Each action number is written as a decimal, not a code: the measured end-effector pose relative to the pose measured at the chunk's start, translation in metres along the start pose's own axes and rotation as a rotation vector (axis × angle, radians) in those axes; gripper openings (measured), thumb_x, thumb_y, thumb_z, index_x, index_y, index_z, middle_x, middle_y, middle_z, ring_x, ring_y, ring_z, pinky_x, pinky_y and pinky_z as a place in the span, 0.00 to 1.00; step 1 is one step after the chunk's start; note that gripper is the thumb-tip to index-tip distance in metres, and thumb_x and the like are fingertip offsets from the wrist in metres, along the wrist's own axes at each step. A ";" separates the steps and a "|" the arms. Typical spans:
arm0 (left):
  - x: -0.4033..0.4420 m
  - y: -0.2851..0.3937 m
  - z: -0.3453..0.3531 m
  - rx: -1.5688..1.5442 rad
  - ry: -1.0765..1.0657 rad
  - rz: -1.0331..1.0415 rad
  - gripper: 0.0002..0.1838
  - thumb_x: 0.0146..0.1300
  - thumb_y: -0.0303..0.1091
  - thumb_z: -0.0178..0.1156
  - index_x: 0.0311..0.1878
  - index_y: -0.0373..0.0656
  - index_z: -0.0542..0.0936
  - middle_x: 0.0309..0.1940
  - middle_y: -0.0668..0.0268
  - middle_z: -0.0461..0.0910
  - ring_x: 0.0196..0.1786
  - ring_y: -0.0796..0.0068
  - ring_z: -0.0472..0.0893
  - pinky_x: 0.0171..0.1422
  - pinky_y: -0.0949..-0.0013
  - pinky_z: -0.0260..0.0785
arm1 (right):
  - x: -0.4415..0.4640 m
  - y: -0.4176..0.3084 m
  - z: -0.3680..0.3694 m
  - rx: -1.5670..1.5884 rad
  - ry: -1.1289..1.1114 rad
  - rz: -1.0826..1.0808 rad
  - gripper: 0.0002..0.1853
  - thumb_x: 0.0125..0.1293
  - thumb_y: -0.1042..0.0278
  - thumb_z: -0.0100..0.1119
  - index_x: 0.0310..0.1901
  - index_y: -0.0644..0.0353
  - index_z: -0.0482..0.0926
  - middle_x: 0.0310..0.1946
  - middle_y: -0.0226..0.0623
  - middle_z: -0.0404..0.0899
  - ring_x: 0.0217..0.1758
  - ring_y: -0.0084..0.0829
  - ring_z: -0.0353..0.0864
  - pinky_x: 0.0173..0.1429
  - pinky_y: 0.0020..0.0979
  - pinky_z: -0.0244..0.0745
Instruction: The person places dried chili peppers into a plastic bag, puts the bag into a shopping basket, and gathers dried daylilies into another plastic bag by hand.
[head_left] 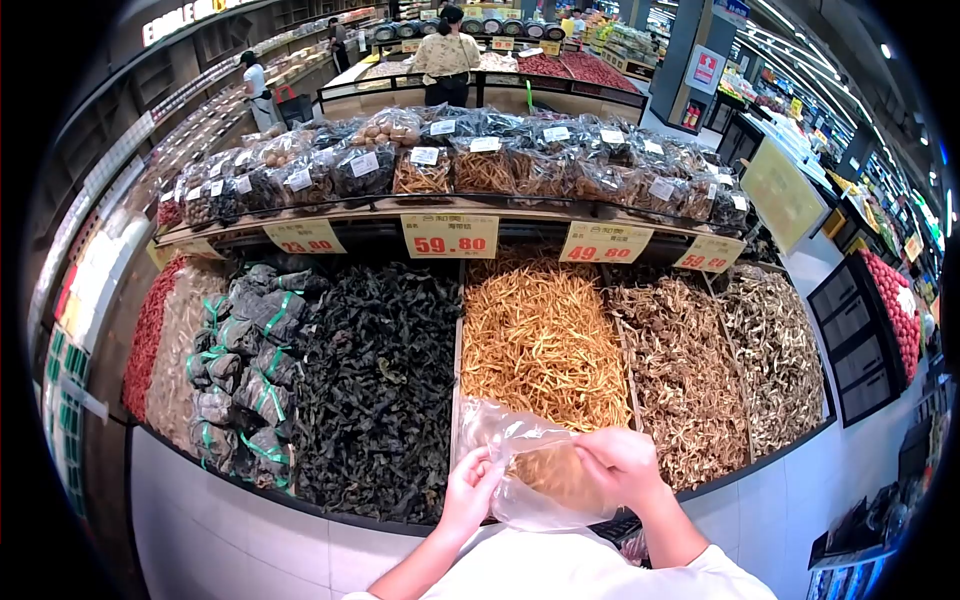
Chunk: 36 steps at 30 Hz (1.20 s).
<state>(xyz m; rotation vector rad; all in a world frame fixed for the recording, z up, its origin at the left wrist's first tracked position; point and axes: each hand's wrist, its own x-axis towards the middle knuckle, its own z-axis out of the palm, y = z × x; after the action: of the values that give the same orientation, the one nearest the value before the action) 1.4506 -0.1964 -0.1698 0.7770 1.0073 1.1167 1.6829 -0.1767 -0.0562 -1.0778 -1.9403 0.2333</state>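
Note:
A clear plastic bag (545,490) hangs between my two hands at the front edge of the display. My left hand (474,488) pinches its left side, and my right hand (622,466) pinches its upper right side. Through the film shows a golden-brown color; whether anything is inside I cannot tell. Just beyond the bag lies a bin of golden dried strips (540,335). Dark, crinkled dried pieces (380,390) fill the bin to its left, and brown dried pieces (690,370) fill the one to its right.
Tied dark bundles (245,370) lie farther left. Price signs (450,236) line a shelf of packed bags (485,165) behind the bins. A person (446,58) stands beyond it, back turned. Red goods in a black stand (890,310) are at the right.

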 end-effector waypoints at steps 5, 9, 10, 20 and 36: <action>0.004 -0.003 -0.003 -0.002 -0.002 0.011 0.16 0.74 0.27 0.61 0.62 0.36 0.75 0.31 0.76 0.76 0.28 0.91 0.70 0.30 0.82 0.60 | 0.033 0.014 -0.015 -0.100 0.005 0.114 0.09 0.60 0.77 0.70 0.44 0.62 0.86 0.35 0.41 0.87 0.38 0.39 0.88 0.42 0.34 0.82; 0.008 -0.003 -0.003 -0.011 0.010 0.005 0.17 0.73 0.27 0.61 0.63 0.35 0.74 0.32 0.75 0.77 0.28 0.90 0.71 0.31 0.81 0.61 | 0.058 0.052 -0.002 -0.209 -0.104 0.211 0.14 0.63 0.72 0.70 0.50 0.62 0.84 0.43 0.44 0.85 0.46 0.43 0.86 0.50 0.37 0.81; 0.009 -0.003 -0.003 -0.013 0.014 0.005 0.17 0.73 0.27 0.61 0.63 0.35 0.74 0.32 0.75 0.77 0.28 0.90 0.71 0.31 0.81 0.61 | 0.061 0.066 0.007 -0.243 -0.140 0.261 0.16 0.64 0.70 0.70 0.53 0.62 0.83 0.46 0.44 0.84 0.49 0.44 0.85 0.53 0.38 0.81; 0.012 0.004 -0.008 -0.011 0.067 0.016 0.19 0.72 0.25 0.61 0.63 0.33 0.74 0.35 0.73 0.79 0.31 0.90 0.72 0.34 0.82 0.63 | 0.034 0.163 0.097 -0.366 -0.317 0.386 0.18 0.63 0.68 0.68 0.55 0.59 0.82 0.52 0.45 0.81 0.55 0.48 0.82 0.57 0.43 0.80; 0.002 0.017 -0.002 0.009 0.107 0.040 0.16 0.73 0.26 0.60 0.61 0.36 0.76 0.36 0.73 0.81 0.31 0.91 0.73 0.31 0.83 0.62 | 0.004 0.094 0.030 -0.213 0.131 0.248 0.11 0.63 0.78 0.67 0.47 0.62 0.85 0.40 0.43 0.86 0.41 0.43 0.87 0.46 0.37 0.82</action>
<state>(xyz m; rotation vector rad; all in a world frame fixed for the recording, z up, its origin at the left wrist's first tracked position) 1.4432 -0.1897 -0.1558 0.7535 1.0910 1.1995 1.7151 -0.1098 -0.1216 -1.4398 -1.7416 0.0891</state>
